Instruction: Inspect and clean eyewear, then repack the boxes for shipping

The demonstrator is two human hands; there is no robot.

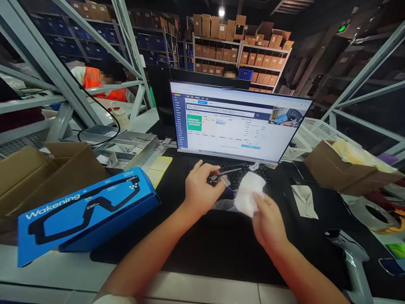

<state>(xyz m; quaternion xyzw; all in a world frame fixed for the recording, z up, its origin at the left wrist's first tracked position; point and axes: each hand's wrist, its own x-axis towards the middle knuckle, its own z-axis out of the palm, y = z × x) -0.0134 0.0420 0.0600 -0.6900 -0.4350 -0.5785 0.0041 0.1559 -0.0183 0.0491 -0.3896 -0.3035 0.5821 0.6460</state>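
Note:
In front of the monitor, my left hand (202,185) is closed, thumb and fingertips pinching a thin, clear, shiny piece (225,180); its exact kind is hard to make out. My right hand (268,217) holds a crumpled white cloth (249,194) between thumb and fingers, just right of that piece. Below and between the hands a glossy see-through part (223,205) shows, partly covered by the cloth. Behind both hands lies a black keyboard (234,173). To the left sits a blue box (104,211) printed "Wakening" with a glasses outline, its lid raised.
A monitor (234,122) stands behind the keyboard. On the right are a barcode scanner (351,253), a tape roll (373,213), a grey cloth (304,202) and a cardboard box (341,166). Yellow notes (160,166) and an open cardboard box (63,173) lie left. Another person (95,80) is beyond.

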